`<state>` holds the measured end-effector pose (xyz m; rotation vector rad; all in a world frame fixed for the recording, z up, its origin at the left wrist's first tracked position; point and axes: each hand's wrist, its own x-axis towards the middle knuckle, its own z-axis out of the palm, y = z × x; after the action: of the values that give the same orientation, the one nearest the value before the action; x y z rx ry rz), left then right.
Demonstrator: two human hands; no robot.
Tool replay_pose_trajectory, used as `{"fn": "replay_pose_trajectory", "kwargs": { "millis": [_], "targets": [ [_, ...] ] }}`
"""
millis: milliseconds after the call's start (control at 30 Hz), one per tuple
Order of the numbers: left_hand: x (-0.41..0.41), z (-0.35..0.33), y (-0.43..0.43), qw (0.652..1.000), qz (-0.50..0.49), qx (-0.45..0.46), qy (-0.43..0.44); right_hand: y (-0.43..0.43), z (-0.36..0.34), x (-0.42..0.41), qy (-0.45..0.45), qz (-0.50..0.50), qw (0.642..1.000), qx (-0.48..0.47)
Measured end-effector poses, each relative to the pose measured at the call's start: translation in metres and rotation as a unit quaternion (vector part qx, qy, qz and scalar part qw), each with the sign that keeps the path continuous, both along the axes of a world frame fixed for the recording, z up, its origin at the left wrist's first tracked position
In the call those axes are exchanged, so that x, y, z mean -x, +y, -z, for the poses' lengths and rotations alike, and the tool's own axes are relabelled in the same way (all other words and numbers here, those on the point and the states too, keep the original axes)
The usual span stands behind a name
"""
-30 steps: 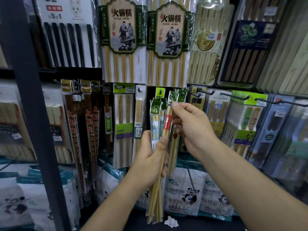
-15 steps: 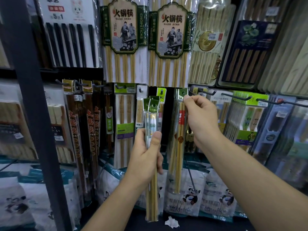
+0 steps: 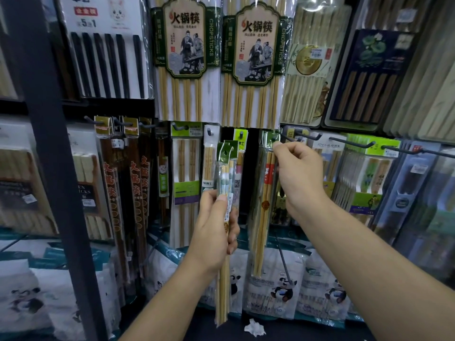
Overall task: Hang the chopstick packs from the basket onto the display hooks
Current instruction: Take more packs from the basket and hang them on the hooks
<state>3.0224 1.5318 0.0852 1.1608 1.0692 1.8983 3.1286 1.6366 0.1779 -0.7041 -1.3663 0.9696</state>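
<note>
**Bamboo pack meets its hook**

Centre frame: right hand (image 3: 300, 178) pinches the green header of a red-label chopstick pack (image 3: 267, 193), thumb & forefinger clamped, at a display hook (image 3: 290, 136). Lower centre, left hand (image 3: 214, 227) has its fingers wrapped round spare packs (image 3: 227, 173). No basket in shot. Hanging step, prob. mid-threading; next: seat the hole, let go, pick another.

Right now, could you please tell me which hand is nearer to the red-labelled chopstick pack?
Right. The right hand pinches the red-labelled chopstick pack at its top; the left hand holds other packs, apart to its left.
</note>
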Motion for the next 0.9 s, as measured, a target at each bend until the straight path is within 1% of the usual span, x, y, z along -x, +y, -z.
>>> {"fn": "replay_pose_trajectory", "kwargs": {
  "millis": [167, 300, 467, 533, 667, 700, 767, 833, 900],
  "targets": [
    [-0.002, 0.0, 0.004, 1.0, -0.011, -0.012, 0.025, 0.005, 0.001, 0.002, -0.001, 0.014, 1.0, -0.005],
    [-0.001, 0.002, 0.007, 0.999, 0.0, -0.024, 0.022, 0.01, 0.008, 0.0, -0.028, 0.034, 0.999, 0.003],
    [-0.002, 0.0, 0.004, 0.999, 0.011, -0.032, 0.018, -0.002, 0.016, -0.005, -0.036, 0.065, 0.997, -0.008],
    [-0.004, -0.004, 0.001, 0.999, 0.021, -0.038, 0.018, -0.012, 0.019, -0.007, -0.049, 0.036, 0.998, -0.02],
    [-0.007, -0.005, 0.0, 0.998, 0.03, -0.039, 0.031, -0.032, 0.021, -0.006, -0.068, -0.054, 0.996, -0.035],
    [-0.007, -0.004, 0.001, 0.998, 0.036, -0.046, 0.028, -0.032, 0.022, -0.005, -0.062, -0.06, 0.996, -0.026],
    [-0.006, -0.003, 0.002, 0.997, 0.044, -0.054, 0.018, -0.031, 0.02, -0.006, -0.034, -0.07, 0.996, 0.033],
    [-0.006, -0.001, 0.003, 0.997, 0.047, -0.058, 0.021, -0.031, 0.018, -0.007, -0.017, -0.112, 0.989, 0.093],
    [-0.005, 0.0, 0.004, 0.997, 0.048, -0.062, 0.023, -0.032, 0.018, -0.008, -0.03, -0.156, 0.981, 0.113]
  ]
}}
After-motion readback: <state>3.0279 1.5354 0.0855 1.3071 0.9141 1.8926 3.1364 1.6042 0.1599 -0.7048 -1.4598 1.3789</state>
